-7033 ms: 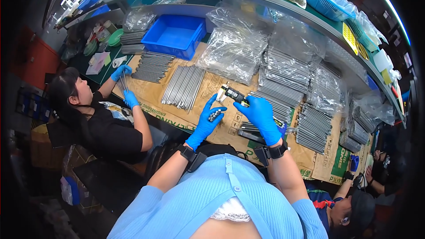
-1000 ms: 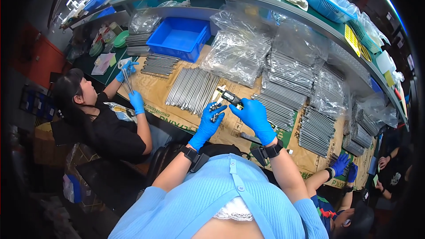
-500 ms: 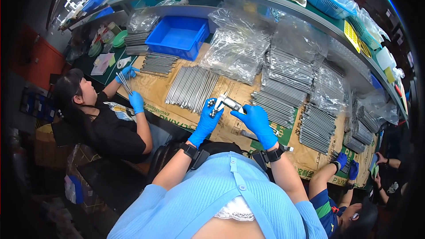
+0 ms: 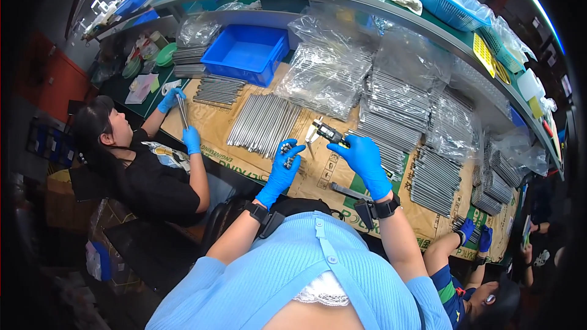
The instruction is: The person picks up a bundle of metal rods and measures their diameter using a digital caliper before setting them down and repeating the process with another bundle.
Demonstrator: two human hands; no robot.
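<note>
Several small shiny metal pieces (image 4: 288, 162) rest in the curled fingers of my blue-gloved left hand (image 4: 278, 178); their exact kind is too small to make out. My right hand (image 4: 365, 164), also gloved in blue, grips a digital caliper (image 4: 331, 134) by its dark display end. The caliper's jaws point up and to the left, a short way from the left hand and apart from it. Below the caliper is the brown paper (image 4: 318, 162) that covers the table. A bundle of bare metal rods (image 4: 263, 123) lies just beyond my left hand.
More rods (image 4: 436, 180) lie to the right, and bagged rods (image 4: 327, 76) farther back. A blue bin (image 4: 247, 55) stands behind. A grey bar-shaped tool (image 4: 350, 192) lies near my right wrist. A co-worker at left holds rods (image 4: 183, 112); another's gloved hands (image 4: 476, 235) work at lower right.
My right hand has drawn the caliper away from the left hand, up and to the right, turning its display. My left hand has dropped slightly nearer. The left co-worker's hands have shifted on their rods.
</note>
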